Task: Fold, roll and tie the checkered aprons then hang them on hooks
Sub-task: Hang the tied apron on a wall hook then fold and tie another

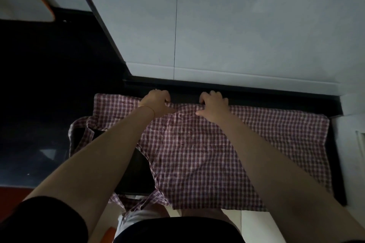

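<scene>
Apron: thin, limp, light. Left hand & right hand pinch far edge; grip corners/hem.

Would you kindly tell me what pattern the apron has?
The apron is a red-and-white check, seen clearly in the head view.

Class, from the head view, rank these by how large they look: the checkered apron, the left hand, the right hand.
1. checkered apron, by far the largest.
2. left hand and right hand: they look alike in size, so no ranking between them.
</scene>
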`<state>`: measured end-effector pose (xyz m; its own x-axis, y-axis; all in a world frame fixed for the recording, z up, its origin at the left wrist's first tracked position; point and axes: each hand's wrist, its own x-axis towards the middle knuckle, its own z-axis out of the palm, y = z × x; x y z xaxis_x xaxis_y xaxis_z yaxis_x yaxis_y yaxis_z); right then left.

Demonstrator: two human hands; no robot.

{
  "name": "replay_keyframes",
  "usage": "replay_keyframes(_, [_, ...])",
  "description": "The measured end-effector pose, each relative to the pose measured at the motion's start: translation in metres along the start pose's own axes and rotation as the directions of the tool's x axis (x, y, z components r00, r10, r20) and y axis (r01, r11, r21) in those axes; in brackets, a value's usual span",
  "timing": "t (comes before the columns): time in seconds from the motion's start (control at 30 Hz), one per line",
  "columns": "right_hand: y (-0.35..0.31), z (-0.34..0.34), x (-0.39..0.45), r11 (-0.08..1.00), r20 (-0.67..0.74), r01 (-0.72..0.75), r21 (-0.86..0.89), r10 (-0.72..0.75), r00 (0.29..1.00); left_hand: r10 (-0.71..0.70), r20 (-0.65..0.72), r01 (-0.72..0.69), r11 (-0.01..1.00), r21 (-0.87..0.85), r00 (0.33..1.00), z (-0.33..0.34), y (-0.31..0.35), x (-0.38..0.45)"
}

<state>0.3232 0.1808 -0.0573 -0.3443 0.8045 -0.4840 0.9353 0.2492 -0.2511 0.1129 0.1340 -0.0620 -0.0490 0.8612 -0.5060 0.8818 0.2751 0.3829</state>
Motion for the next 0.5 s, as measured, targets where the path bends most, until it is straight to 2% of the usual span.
replay_keyframes(0.2, [-0.002,-0.003,0.003,0.998,0.047,-0.023,-0.055,0.026,0.999,0.016,-0.112,-0.001,0.991,0.130,0.994,-0.005,0.000,0.001])
replay_keyframes(0.27, [-0.001,-0.005,0.003,0.998,0.086,-0.020,-0.055,0.025,0.996,0.032,-0.113,-0.013,0.987,0.162,0.993,-0.008,0.002,0.000])
replay_keyframes(0.4, [0.001,-0.013,0.003,0.990,0.181,-0.024,0.142,-0.002,0.983,0.056,-0.078,-0.022,0.924,0.382,0.995,-0.012,0.010,0.000])
replay_keyframes(0.43, [0.002,-0.015,0.003,0.981,0.186,-0.037,0.192,0.000,0.983,0.046,-0.109,0.003,0.911,0.413,0.993,-0.010,0.011,-0.001])
replay_keyframes(0.5, [0.003,-0.015,0.003,0.971,0.158,-0.065,0.228,0.029,0.987,0.053,-0.257,0.051,0.923,0.382,0.965,-0.002,0.013,-0.004])
